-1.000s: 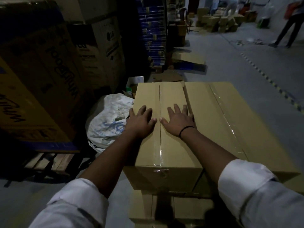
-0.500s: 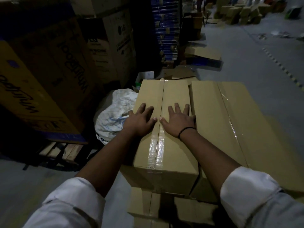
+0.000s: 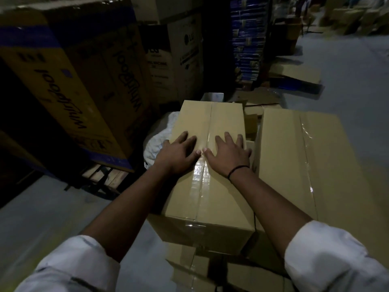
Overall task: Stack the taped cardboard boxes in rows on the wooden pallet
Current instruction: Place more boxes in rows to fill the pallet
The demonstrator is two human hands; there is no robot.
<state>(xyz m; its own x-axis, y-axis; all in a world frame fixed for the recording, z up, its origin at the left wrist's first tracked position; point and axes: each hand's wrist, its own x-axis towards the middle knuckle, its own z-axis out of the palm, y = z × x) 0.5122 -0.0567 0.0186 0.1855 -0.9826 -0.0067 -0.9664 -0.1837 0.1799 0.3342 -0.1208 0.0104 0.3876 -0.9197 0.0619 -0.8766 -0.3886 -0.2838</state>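
White sack [image 3: 154, 142] beside box [image 3: 221, 199], cartons [image 3: 84, 70] behind

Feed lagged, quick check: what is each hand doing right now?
Left hand: open, pressed flat on top of the taped box.
Right hand: open, flat on the same box top.

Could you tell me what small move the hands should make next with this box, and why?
Probably slide the taped box rightward until it meets the neighbouring box. The left hand and right hand lie flat on its top, and a gap shows between the two boxes, wider at the far end.
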